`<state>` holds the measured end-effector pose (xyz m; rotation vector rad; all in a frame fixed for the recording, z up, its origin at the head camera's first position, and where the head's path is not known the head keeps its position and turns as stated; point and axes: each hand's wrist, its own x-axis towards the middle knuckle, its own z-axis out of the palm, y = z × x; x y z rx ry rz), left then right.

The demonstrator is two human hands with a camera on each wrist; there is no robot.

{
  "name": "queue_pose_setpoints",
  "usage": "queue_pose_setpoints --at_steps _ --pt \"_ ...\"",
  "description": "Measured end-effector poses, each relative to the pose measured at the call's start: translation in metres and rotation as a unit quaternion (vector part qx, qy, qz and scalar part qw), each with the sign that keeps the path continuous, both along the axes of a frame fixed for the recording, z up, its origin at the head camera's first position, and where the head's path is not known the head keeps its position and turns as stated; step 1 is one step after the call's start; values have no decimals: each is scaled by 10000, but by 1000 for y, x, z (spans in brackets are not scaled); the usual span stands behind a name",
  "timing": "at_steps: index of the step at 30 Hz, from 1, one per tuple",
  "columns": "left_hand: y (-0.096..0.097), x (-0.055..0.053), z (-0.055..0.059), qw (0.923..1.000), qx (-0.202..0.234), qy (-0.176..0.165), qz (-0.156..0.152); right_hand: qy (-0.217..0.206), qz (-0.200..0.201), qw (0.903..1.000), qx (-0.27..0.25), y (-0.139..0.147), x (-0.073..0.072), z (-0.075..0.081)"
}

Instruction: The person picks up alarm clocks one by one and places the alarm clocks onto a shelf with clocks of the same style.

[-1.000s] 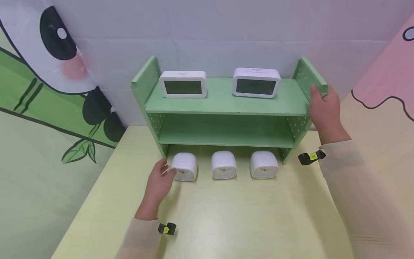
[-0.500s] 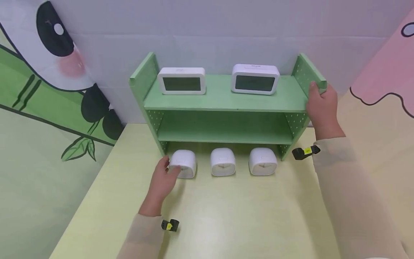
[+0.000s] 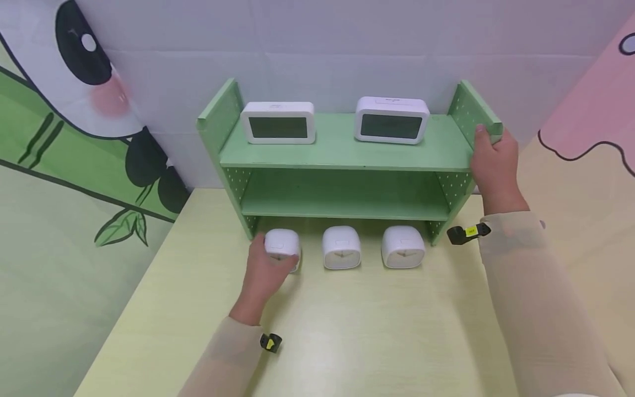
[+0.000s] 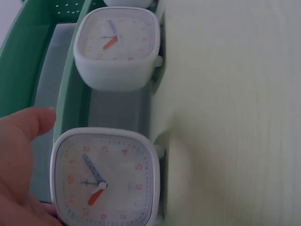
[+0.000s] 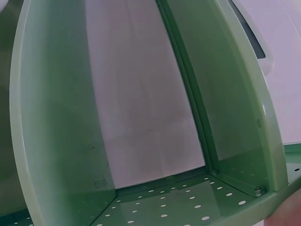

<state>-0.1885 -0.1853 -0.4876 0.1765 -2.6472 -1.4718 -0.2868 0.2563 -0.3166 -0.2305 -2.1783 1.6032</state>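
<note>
In the head view my left hand (image 3: 268, 270) reaches over the leftmost white alarm clock (image 3: 283, 241), its thumb overlapping the dial. The left wrist view shows a gap between the thumb (image 4: 35, 121) and that clock's side, with the other fingers partly hidden beside the clock. Orange and blue hands show on its face (image 4: 106, 179). To its right stand a middle alarm clock (image 3: 341, 245) and a right one (image 3: 403, 245), all on the tabletop below the shelf. My right hand (image 3: 498, 171) grips the right side panel of a green desktop shelf (image 3: 347, 201).
Two white digital clocks, a left one (image 3: 279, 124) and a right one (image 3: 392, 120), stand on the top board. Behind the shelf hangs a pale wall cloth (image 3: 342, 49) with cartoon prints. The pale wooden table (image 3: 342, 331) stretches out in front.
My left hand has moved right and over the leftmost alarm clock, covering part of it. The right hand keeps its grip on the shelf. The head view has shifted slightly.
</note>
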Motion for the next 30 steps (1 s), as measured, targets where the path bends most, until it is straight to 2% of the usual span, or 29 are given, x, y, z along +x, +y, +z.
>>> queue_pose_setpoints --at_steps 5,7,14,16,20,24,30 --pt "10 0 -2 9983 -457 132 325 2 24 10000 -32 0 1 2" --pt "12 0 -2 9979 -461 147 436 19 43 10000 -32 1 1 1" --pt "15 4 -7 9956 279 -135 886 31 57 10000 45 1 1 1" --pt "16 4 -9 9940 438 -126 993 0 63 10000 22 0 1 1" --pt "22 4 -14 9905 790 87 1123 -42 54 10000 -48 1 1 2" --pt "29 4 -21 9837 1147 364 1333 5 55 9998 -196 1 2 1" --pt "34 5 -31 9750 1377 455 1681 173 -36 9998 -109 0 0 -2"
